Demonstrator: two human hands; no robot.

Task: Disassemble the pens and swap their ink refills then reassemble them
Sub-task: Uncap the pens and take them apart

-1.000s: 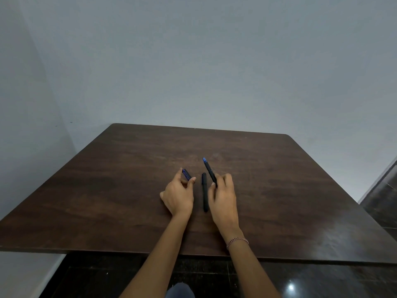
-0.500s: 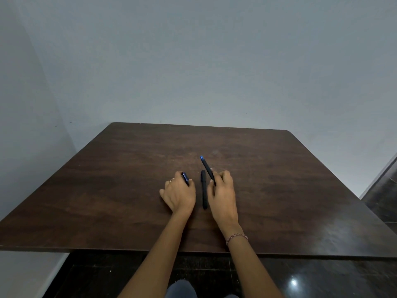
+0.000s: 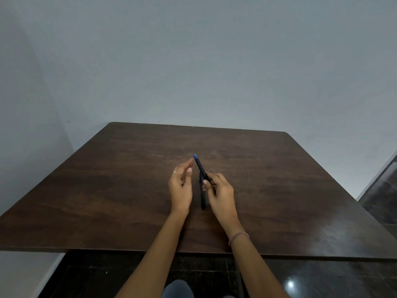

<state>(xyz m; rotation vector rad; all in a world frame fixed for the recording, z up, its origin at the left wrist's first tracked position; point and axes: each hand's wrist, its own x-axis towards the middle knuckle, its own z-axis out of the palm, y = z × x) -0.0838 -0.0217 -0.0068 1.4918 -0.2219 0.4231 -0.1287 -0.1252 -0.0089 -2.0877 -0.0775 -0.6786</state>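
My right hand (image 3: 221, 192) grips a black pen with a blue end (image 3: 199, 165) by its lower part. The blue end points up and away to the left, lifted off the table. A second black pen (image 3: 203, 201) lies on the dark wooden table (image 3: 107, 179) between my two hands, pointing away from me, its far end hidden behind the held pen and my fingers. My left hand (image 3: 181, 186) is raised beside the held pen's blue end, fingers stretched, thumb and forefinger slightly apart, with nothing visible in it.
The table stands against a grey wall, with its near edge just below my forearms. A dark glossy floor shows under the table and to the right. My right wrist wears a thin bracelet (image 3: 238, 237), and a ring sits on my left hand.
My left hand has lifted off the table and stretched toward the held pen's blue end; the small blue piece it held is out of sight. My right hand raised its pen slightly.
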